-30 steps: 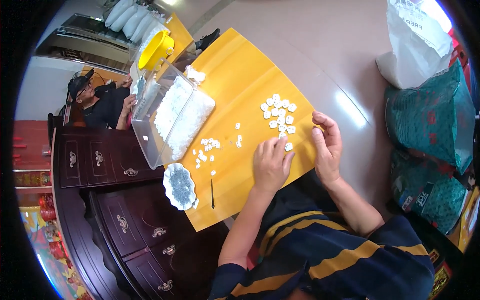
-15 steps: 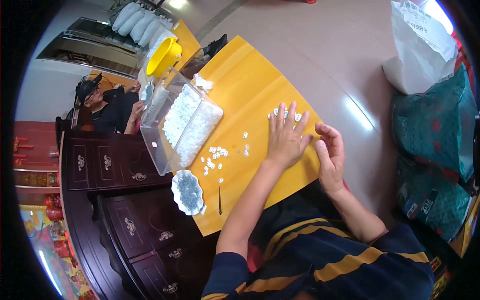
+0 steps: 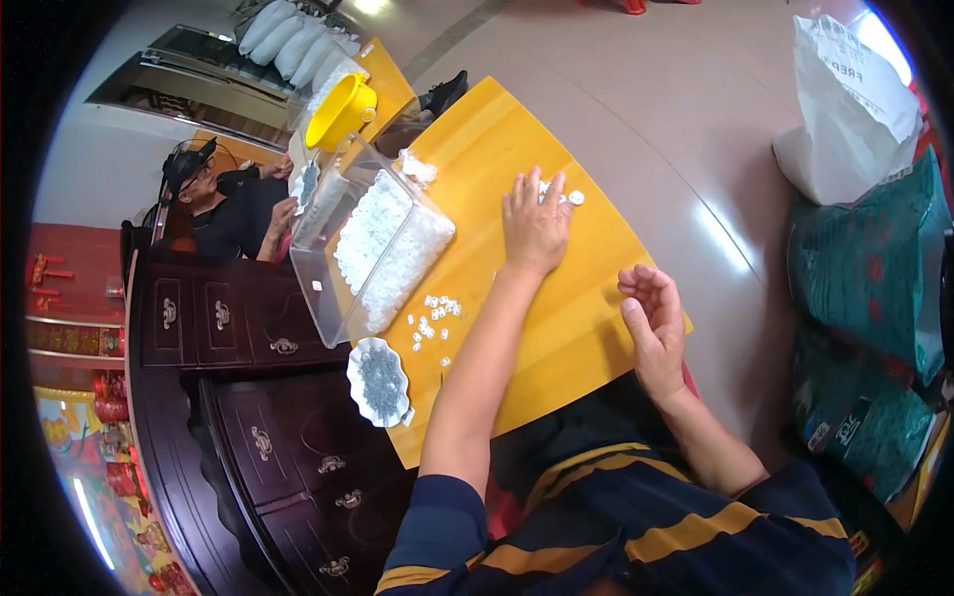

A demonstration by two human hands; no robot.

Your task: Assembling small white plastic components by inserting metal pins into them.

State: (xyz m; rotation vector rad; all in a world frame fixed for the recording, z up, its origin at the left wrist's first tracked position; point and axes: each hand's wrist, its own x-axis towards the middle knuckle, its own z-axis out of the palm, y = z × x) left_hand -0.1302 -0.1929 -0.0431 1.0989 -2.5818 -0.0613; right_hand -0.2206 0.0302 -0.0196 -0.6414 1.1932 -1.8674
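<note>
White pieces (image 3: 576,198) lie by the left hand (image 3: 537,236), grip wide, with right hand (image 3: 656,338) half-curled, lettered sack (image 3: 853,114) beyond.

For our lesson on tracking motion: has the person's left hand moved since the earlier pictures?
Yes: judged against the yellow table, the left hand has moved away from its near edge, toward its far end.

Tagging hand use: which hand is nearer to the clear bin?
Left: the left hand is right of the clear bin; the right hand is farther right, nearer the person's body.
</note>
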